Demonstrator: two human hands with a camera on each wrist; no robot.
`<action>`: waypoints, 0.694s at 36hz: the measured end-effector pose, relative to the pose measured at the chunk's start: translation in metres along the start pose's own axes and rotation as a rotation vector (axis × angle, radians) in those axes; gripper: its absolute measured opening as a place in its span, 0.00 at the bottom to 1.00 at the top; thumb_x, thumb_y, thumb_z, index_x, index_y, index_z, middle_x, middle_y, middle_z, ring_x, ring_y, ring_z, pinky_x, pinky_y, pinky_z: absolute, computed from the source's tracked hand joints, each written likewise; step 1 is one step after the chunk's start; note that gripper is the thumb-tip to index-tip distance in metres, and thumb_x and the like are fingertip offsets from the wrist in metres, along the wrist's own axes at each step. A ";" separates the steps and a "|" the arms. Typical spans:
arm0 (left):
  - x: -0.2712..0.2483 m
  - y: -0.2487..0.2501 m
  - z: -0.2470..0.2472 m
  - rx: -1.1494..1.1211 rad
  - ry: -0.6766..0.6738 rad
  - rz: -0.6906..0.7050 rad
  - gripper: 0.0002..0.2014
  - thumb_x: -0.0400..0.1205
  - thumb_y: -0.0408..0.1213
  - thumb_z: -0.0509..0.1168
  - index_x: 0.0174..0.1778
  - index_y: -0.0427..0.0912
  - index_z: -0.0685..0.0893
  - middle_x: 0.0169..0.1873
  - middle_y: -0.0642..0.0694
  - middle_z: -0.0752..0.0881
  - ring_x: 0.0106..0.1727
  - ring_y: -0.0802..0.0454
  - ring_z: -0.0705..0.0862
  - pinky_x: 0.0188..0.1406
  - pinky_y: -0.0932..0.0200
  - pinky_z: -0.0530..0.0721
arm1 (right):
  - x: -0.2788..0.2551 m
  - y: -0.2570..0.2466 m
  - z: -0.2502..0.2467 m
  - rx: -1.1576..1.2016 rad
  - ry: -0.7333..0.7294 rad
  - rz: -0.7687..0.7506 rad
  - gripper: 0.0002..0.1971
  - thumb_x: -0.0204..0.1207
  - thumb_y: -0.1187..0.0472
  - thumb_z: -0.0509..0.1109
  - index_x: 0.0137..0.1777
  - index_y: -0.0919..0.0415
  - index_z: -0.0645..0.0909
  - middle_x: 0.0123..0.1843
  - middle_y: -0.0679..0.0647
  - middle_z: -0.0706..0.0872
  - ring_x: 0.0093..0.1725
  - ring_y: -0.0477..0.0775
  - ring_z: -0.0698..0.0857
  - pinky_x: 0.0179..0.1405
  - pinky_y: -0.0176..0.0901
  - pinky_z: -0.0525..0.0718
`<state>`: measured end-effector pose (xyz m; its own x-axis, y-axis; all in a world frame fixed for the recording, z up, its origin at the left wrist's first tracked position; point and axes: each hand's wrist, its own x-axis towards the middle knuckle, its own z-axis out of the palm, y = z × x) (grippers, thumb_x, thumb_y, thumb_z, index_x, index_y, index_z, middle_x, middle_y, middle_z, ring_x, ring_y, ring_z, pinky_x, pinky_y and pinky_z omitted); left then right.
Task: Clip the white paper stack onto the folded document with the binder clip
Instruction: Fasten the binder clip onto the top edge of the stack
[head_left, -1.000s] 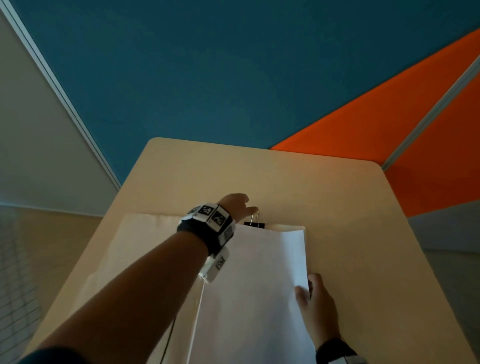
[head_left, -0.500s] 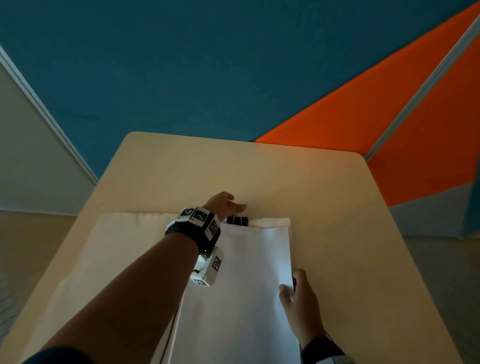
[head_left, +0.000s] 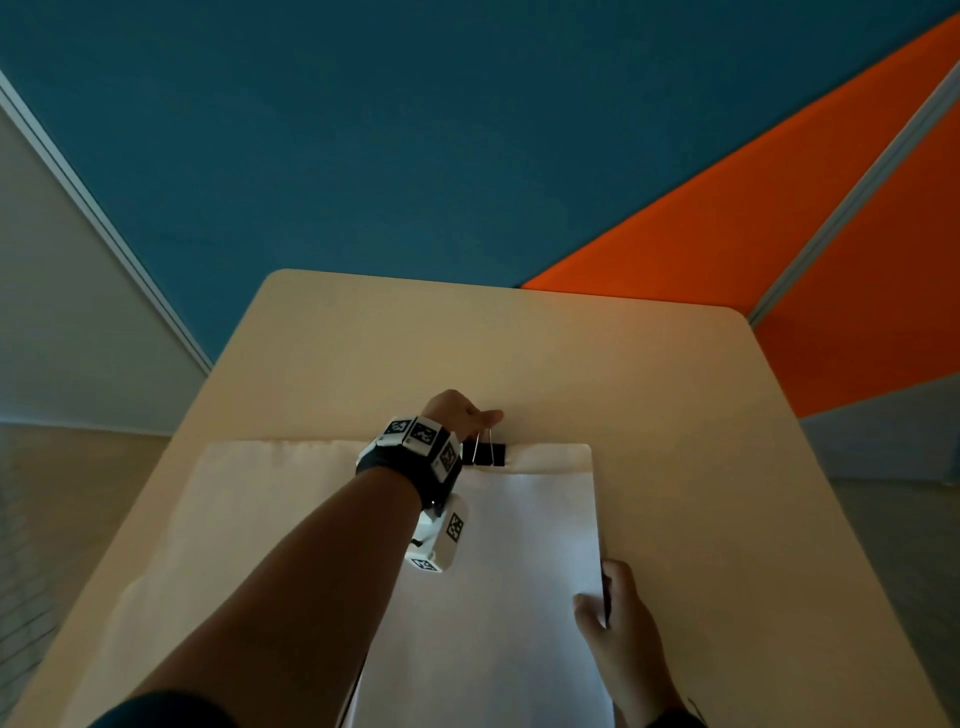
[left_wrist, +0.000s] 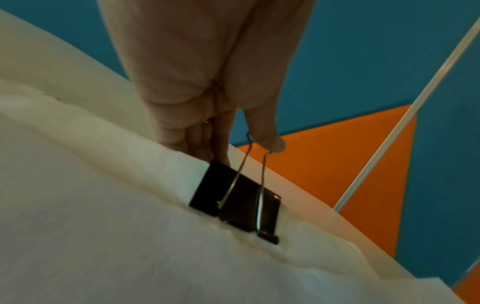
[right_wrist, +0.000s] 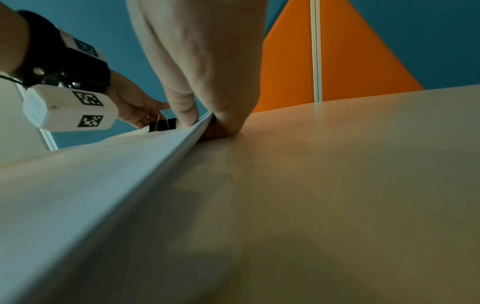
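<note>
Binder clip (head_left: 484, 454) seated on far edge of white paper stack (head_left: 519, 571) and folded document (head_left: 270, 519), on table (head_left: 675, 467). Left hand (head_left: 457, 413) directly above clip, thumb and fingers pinching upright wire handle. Right hand (head_left: 618, 618) pinches stack's right edge, thumb on top.

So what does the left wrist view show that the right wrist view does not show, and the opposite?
Only the left wrist view shows up close the black binder clip biting the top edge of the white paper stack, with the left hand's thumb touching its raised wire handle.

Only the right wrist view shows the right hand holding the stack's side edge, thumb on top and fingers beneath, and the wooden table beside it.

Both show the clip, the left hand, the white paper and the blue and orange partition panels.
</note>
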<state>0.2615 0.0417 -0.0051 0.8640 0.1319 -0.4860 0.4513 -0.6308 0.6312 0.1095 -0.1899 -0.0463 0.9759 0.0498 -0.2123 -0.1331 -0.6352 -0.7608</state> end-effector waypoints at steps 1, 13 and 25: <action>0.000 0.000 0.000 0.000 0.005 0.002 0.23 0.78 0.49 0.65 0.48 0.30 0.89 0.34 0.40 0.83 0.39 0.47 0.80 0.44 0.58 0.74 | 0.001 0.000 -0.001 -0.009 0.001 0.008 0.14 0.71 0.71 0.69 0.54 0.61 0.72 0.36 0.35 0.74 0.33 0.37 0.77 0.33 0.13 0.70; 0.006 0.000 -0.001 0.013 -0.014 0.001 0.21 0.79 0.48 0.64 0.46 0.30 0.90 0.22 0.50 0.79 0.25 0.57 0.75 0.26 0.65 0.72 | 0.011 -0.006 -0.001 0.062 0.017 0.062 0.13 0.71 0.70 0.69 0.52 0.58 0.72 0.37 0.45 0.79 0.44 0.56 0.80 0.41 0.39 0.69; 0.004 0.002 -0.001 -0.010 -0.013 -0.012 0.21 0.78 0.48 0.65 0.45 0.31 0.90 0.22 0.48 0.79 0.28 0.51 0.79 0.39 0.58 0.76 | 0.018 0.003 0.006 0.146 0.034 0.049 0.15 0.69 0.72 0.70 0.49 0.55 0.71 0.39 0.40 0.81 0.37 0.17 0.78 0.38 0.14 0.73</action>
<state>0.2665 0.0418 -0.0053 0.8554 0.1297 -0.5014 0.4642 -0.6213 0.6312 0.1259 -0.1868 -0.0563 0.9726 -0.0065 -0.2324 -0.2021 -0.5176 -0.8314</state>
